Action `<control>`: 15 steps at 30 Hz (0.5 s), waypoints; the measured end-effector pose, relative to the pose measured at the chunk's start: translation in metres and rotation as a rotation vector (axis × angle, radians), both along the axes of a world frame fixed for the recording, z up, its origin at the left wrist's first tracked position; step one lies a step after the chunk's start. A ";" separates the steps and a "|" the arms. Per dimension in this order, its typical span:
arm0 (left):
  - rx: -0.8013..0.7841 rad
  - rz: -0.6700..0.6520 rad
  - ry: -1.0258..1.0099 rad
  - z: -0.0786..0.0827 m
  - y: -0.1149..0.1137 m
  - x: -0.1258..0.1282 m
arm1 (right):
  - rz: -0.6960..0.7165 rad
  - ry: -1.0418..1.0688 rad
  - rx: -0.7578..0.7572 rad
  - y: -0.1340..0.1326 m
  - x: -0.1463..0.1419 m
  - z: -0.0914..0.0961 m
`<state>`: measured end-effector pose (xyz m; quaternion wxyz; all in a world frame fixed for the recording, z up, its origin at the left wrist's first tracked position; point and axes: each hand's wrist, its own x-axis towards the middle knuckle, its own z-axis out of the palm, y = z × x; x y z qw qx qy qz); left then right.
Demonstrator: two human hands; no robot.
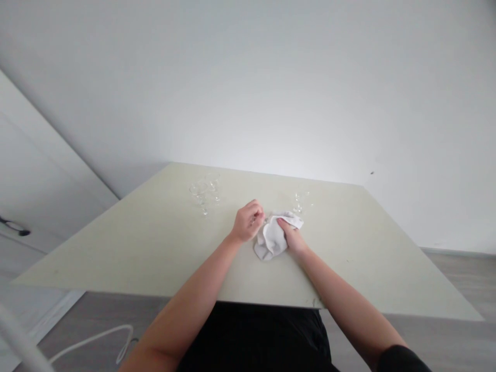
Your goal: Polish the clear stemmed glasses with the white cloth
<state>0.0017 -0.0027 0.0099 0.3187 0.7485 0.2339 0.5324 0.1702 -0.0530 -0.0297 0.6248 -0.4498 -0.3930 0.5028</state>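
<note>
My left hand (247, 221) is closed around a small clear glass (252, 221), mostly hidden by the fingers. Close beside it, my right hand (290, 233) grips a crumpled white cloth (273, 238), thumb on top. The cloth hangs in folds just above or on the table; I cannot tell which. Several transparent stemmed glasses (199, 191) stand together on the left part of the table. Just beyond the cloth, to the right, is more clear glassware (299, 202), its outline faint against the pale surface.
The pale table (147, 243) reaches back to a white wall (263, 93). A white cabinet door (58, 170) with a dark handle (15, 227) stands at the left. Below the near edge, a white cable (96, 336) lies over the grey floor (89, 315).
</note>
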 end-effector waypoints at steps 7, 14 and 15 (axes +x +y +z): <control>-0.205 0.161 -0.012 -0.008 0.008 0.007 | 0.068 -0.129 0.072 -0.002 0.007 -0.001; -0.833 0.132 -0.209 -0.010 0.026 0.004 | 0.186 -0.396 0.399 -0.011 0.011 0.009; -0.849 0.120 -0.221 -0.010 0.027 0.002 | 0.188 -0.420 0.416 -0.012 0.012 0.010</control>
